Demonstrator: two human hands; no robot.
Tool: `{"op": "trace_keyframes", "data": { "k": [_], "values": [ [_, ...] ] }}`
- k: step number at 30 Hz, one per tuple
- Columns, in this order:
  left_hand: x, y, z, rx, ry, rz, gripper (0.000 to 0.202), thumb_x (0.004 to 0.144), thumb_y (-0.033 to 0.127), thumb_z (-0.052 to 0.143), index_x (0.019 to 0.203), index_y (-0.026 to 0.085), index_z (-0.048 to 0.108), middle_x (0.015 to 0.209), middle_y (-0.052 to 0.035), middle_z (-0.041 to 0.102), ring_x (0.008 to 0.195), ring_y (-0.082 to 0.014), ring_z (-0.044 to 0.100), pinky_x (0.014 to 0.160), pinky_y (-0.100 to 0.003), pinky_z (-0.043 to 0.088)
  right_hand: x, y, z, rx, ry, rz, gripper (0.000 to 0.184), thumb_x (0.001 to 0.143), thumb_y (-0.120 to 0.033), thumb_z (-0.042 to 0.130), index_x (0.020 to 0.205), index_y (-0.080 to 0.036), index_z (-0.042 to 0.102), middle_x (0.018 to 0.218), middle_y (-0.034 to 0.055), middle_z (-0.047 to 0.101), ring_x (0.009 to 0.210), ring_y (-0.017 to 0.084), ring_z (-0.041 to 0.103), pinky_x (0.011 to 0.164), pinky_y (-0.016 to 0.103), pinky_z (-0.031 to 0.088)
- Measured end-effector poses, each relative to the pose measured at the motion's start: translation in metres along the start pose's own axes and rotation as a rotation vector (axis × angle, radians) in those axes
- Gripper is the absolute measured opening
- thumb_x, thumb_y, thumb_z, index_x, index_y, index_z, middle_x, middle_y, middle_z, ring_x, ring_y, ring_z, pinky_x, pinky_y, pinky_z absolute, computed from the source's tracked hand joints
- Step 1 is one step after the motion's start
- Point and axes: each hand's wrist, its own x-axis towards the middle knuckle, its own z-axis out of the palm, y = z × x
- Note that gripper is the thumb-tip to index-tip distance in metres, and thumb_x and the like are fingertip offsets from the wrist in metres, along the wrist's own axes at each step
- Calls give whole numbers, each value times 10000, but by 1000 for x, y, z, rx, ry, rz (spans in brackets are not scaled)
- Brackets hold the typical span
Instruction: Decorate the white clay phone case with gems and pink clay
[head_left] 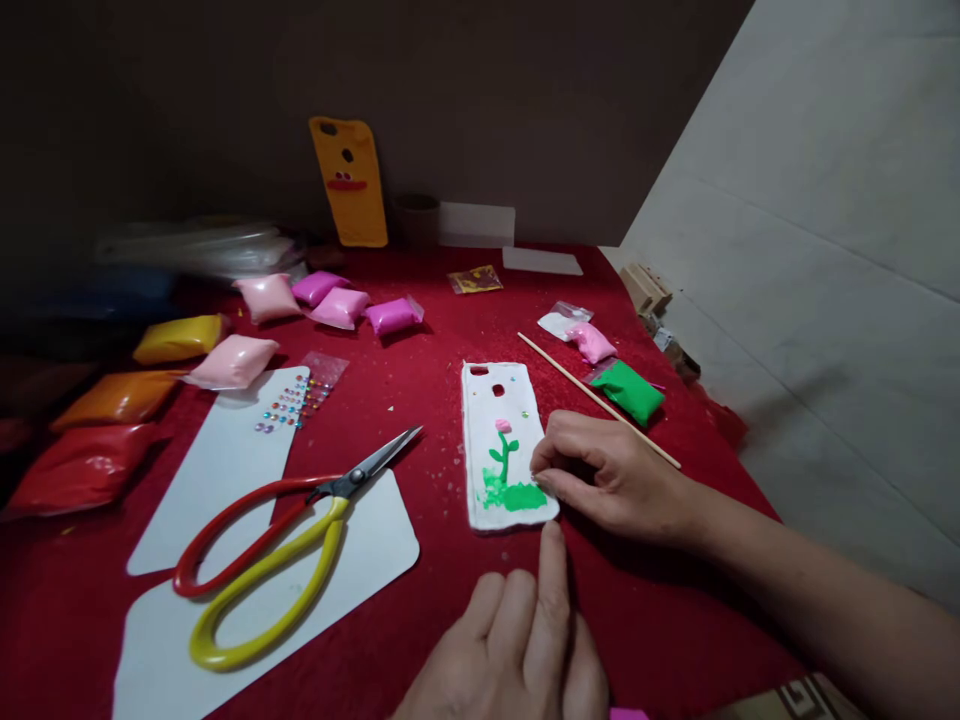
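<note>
A phone case (491, 400) covered in white clay lies flat on the red cloth. It bears a pink flower bud (502, 426), a green stem with leaves, green clay at the bottom and a few tiny gems. At its right edge is my right hand (607, 470), thumb and index finger pinched together over the case. Whatever sits between those fingertips is too small to make out. From below comes my left hand (517, 630), its index finger stretched to the case's bottom right corner. The other left fingers are bent, and nothing is held there.
Scissors (349, 485) lie on white cards (405, 530) at left, near a gem sheet (300, 395). Clay packets, including a red one (86, 468), line the left. A wooden stick (592, 395) and green clay packet (630, 392) lie right. A yellow case (356, 215) stands behind.
</note>
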Motion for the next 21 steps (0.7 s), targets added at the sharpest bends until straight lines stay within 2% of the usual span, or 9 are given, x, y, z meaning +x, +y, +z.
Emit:
{"op": "trace_keyframes", "data": {
  "k": [7, 13, 17, 21],
  "values": [
    [0, 3, 6, 3, -6, -17, 187, 876, 77, 436, 974, 152, 576, 1034, -183, 735, 643, -203, 658, 572, -320, 444, 0, 0, 1, -15, -8, 2, 156, 793, -14, 546, 767, -162, 585, 735, 12, 580, 655, 104, 524, 607, 219, 404],
    [-1, 5, 9, 32, 63, -22, 201, 872, 49, 408, 968, 162, 544, 993, -185, 742, 571, -189, 648, 549, -312, 456, 0, 0, 1, -13, -21, 23, 160, 789, -11, 544, 786, -165, 588, 745, 12, 582, 658, 106, 528, 611, 223, 407],
    [0, 5, 8, 22, 31, -33, 211, 867, 38, 406, 977, 162, 535, 1000, -189, 738, 566, -184, 647, 535, -306, 453, 0, -1, 2, -18, -26, 26, 157, 790, -12, 541, 792, -161, 589, 754, 18, 583, 667, 111, 527, 619, 231, 409],
    [1, 5, 9, 26, 51, -48, 186, 862, 48, 429, 956, 164, 540, 996, -189, 741, 555, -184, 630, 518, -308, 428, 0, -1, 2, -21, -41, 22, 155, 790, -14, 538, 782, -162, 582, 756, 22, 585, 678, 116, 534, 625, 234, 411]
  ]
}}
